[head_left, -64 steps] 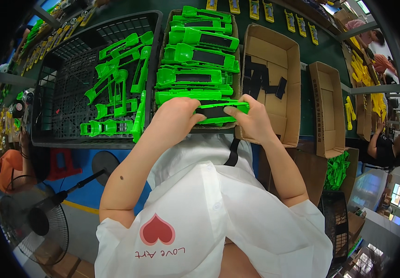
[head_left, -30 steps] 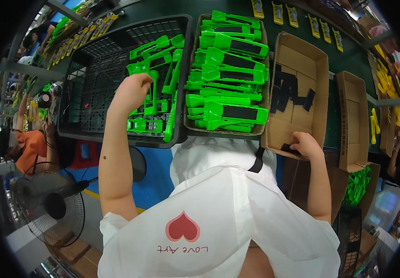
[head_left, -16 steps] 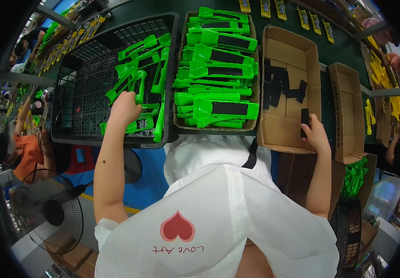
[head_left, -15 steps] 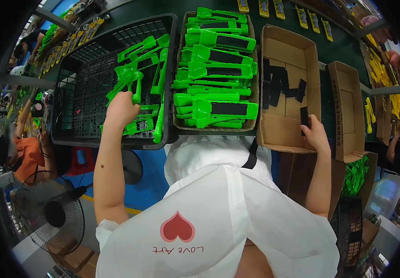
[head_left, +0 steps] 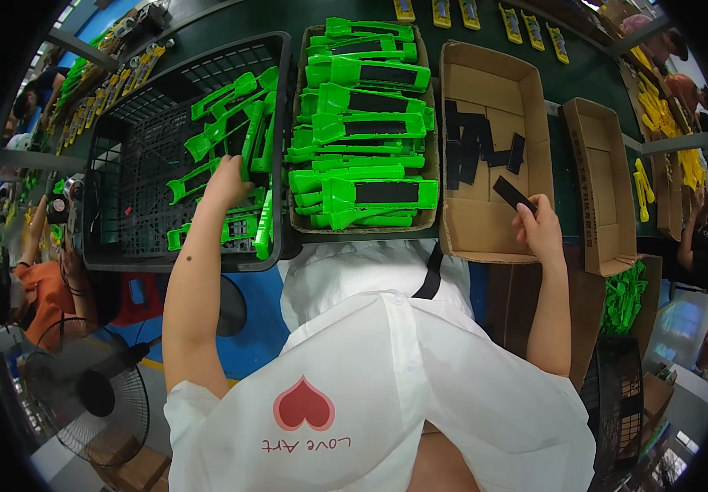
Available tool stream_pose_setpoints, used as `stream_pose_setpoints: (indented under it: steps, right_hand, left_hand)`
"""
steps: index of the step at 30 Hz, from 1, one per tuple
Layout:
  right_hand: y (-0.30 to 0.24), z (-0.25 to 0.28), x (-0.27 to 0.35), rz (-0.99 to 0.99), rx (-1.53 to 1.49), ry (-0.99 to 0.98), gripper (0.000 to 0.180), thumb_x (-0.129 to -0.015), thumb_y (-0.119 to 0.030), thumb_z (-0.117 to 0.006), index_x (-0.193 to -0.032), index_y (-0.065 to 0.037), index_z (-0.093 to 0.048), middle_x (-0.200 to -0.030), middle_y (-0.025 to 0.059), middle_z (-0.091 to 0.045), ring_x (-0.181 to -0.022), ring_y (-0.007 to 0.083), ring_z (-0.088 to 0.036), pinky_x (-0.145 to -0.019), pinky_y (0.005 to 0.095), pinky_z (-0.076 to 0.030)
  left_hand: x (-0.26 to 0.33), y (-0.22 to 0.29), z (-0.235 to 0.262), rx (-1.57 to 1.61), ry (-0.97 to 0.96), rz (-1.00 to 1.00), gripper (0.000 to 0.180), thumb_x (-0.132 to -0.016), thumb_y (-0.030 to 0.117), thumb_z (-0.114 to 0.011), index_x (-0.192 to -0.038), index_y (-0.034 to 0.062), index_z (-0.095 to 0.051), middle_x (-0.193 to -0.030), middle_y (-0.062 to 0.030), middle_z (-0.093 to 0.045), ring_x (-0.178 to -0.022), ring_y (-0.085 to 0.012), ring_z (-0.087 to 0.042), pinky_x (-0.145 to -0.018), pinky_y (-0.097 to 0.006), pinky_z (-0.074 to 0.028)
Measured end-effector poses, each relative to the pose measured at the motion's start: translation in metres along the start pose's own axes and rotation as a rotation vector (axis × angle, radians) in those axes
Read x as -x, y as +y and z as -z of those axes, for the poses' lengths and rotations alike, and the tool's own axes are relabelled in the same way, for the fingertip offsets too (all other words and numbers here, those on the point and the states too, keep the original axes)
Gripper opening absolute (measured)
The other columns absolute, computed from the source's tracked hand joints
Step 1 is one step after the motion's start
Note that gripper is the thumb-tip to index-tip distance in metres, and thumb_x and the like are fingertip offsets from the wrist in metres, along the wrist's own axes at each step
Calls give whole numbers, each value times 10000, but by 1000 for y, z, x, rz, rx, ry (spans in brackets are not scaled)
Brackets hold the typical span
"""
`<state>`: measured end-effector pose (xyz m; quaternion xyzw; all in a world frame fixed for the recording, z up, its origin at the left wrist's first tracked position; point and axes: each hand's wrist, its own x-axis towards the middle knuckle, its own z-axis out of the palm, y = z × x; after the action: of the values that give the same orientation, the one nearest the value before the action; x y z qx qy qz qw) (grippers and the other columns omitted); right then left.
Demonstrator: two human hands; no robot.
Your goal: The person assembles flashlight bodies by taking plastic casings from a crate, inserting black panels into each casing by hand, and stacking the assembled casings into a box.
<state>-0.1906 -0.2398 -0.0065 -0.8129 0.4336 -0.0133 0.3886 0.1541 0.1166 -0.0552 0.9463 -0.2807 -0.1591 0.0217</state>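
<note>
My left hand [head_left: 227,184] is over the black plastic crate [head_left: 101,205], its fingers closed at a long green plastic part [head_left: 252,131]; the fingertips are partly hidden. More green plastic parts [head_left: 221,102] lie around it in the crate's right half. In my right hand [head_left: 541,228], a flat black rectangular strip [head_left: 512,195] is pinched between thumb and fingers, tilted above the near end of a shallow cardboard box [head_left: 501,238]. Several similar black strips [head_left: 470,148] lie loose inside that box, toward its left side.
Between crate and box stands a cardboard box of stacked green parts [head_left: 374,193] with black strips set in them. A narrower cardboard box [head_left: 608,189] is at the right. Yellow parts [head_left: 511,25] line the green table's far side. A fan [head_left: 95,394] stands at lower left; other people work on both sides.
My right hand has lifted the black strip and turned it from upright to slanted. My left hand has lowered among the green parts, and the part with it has shifted. The view has swung slightly.
</note>
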Motion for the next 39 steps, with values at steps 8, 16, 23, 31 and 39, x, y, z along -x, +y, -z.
stream_pose_setpoints:
  steps: [8,16,23,31,39]
  right_hand:
    - [-38,-7,8,207,-515,-233,105,-832,-122,-542,-819,-38,-481,-649,41,-595,-470,49,-509,-418,144,-359]
    - [-63,-14,19,294,-578,-292,88,-800,-91,-586,-763,-11,-584,-642,43,-611,-495,52,-535,-434,145,-373]
    - [-70,-19,18,271,-715,-367,109,-807,-105,-584,-761,-6,-581,-599,35,-591,-442,41,-496,-397,142,-359]
    - [-90,-22,26,238,-756,-471,125,-827,-118,-565,-768,-9,-551,-565,45,-571,-348,24,-389,-322,160,-266]
    - [-110,-35,27,240,-658,-516,150,-824,-109,-565,-729,-2,-520,-559,44,-562,-346,20,-373,-311,173,-255]
  left_hand:
    - [-6,-27,13,598,373,78,271,-733,219,-612,-833,-22,-535,-857,-121,-592,-752,-237,-572,-685,-319,-450]
    - [35,34,67,1924,-226,26,278,-877,251,-377,-1020,39,-486,-1025,-159,-541,-814,-213,-544,-673,-330,-459]
    - [55,96,76,1567,-169,-139,503,-764,174,-614,-1205,64,-397,-1042,-70,-491,-741,-131,-533,-549,-233,-399]
    - [69,137,64,1386,-327,-169,331,-682,31,-689,-996,25,-585,-899,-19,-589,-786,-81,-523,-733,-211,-423]
    - [79,153,59,1342,-514,-165,167,-829,50,-523,-977,-1,-581,-805,-74,-607,-681,-109,-571,-567,-240,-459]
